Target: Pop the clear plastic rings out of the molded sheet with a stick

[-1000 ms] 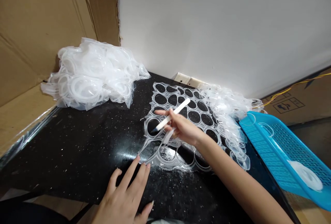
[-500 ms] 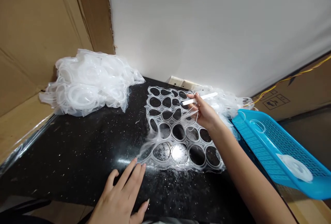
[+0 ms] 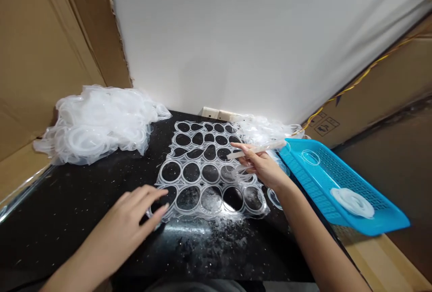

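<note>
One right hand (image 3: 261,167) pinching a stick (image 3: 258,149), left hand (image 3: 126,213) curled on plastic webbing (image 3: 201,173)

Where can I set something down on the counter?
Black counter shows between the ring sheet and the left pile, and in front of the sheet. It's crowded back right, where rings bunch by the blue tray.

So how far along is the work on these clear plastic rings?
Done: a white coiled stack of rings lies in the bright blue plastic tray. In hand: the right hand grips a flat white stick above a clear holed plastic sheet. Waiting: the sheet's rings and a large clear plastic heap.
</note>
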`<state>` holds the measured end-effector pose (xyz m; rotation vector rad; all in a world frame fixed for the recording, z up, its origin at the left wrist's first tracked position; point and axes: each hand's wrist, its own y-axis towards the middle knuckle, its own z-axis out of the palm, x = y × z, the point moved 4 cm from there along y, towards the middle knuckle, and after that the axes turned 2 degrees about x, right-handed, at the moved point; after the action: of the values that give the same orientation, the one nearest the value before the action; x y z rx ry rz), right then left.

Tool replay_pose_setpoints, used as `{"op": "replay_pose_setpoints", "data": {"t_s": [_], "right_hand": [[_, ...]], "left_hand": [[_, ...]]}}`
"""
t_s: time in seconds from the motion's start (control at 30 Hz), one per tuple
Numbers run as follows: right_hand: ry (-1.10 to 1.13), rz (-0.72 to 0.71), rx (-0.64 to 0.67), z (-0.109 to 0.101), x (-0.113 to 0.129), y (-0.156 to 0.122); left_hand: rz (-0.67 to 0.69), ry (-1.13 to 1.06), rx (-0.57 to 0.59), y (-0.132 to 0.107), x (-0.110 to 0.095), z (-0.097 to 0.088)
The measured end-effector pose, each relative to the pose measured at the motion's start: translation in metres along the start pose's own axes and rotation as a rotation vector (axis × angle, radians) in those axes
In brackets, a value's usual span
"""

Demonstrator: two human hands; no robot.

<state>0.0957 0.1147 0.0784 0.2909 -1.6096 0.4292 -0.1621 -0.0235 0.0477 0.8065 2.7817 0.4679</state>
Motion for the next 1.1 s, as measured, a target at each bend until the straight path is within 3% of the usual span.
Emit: {"op": "replay_pose_setpoints", "data": {"t_s": [0.13,0.23,0.37,0.53,0.67,0.77,1.0,1.1], "right_hand": [[0.121,-0.043,0.006,-0.005,0.000,-0.010],[0.227,-0.032,0.005,-0.009,-0.004,-0.014],[0.325,-0.006,0.074,-0.006,-0.012,-0.016],[0.389,0.000,0.201,0.009,-0.014,-0.021],[0.417,0.035,0.295,0.019,-0.015,-0.025],[0.422,0.063,0.330,0.020,-0.016,-0.026],[0.318,0.072,0.281,0.007,-0.009,-0.027],[0.277,0.085,0.212,0.001,-0.009,-0.025]], "left_hand": [[-0.386,-0.278,0.076,0.064,0.028,-0.023],[-0.431,-0.427,0.147,0.107,0.035,-0.026],[-0.391,-0.937,0.275,0.139,0.024,0.001],[-0.321,-1.300,0.472,0.142,-0.016,0.047],[-0.332,-1.598,0.517,0.135,-0.034,0.064],[-0.413,-1.746,0.452,0.132,-0.029,0.068],[-0.565,-1.909,0.284,0.130,-0.009,0.071],[-0.564,-1.931,0.288,0.130,-0.009,0.071]]}}
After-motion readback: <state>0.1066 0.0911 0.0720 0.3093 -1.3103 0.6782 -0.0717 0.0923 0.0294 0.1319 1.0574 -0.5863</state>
